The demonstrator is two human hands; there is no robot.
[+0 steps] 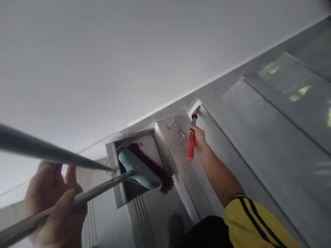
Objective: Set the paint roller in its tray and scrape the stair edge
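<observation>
In my right hand (198, 137) is a scraper (190, 146) with a red handle and a dark neck. Its head meets the upper inside corner of a grey stair, close to the wall. My left hand (58, 203) is closed around the metal handle of a broom (139, 168), thumb over the pole. A second pole, from the dustpan (120, 203), crosses in front of the left fingers; whether they grip it too I cannot tell. The broom's teal head and dark red bristles rest in and over the dustpan. Loose flakes of debris (177, 131) lie on the step beside the scraper.
A white wall (129, 62) runs along the stairs, with a grey skirting band (222, 86) at its base. More grey steps (271, 117) rise to the right, some showing bright reflections. My dark shoe (176, 227) stands on a lower step with grooved edges.
</observation>
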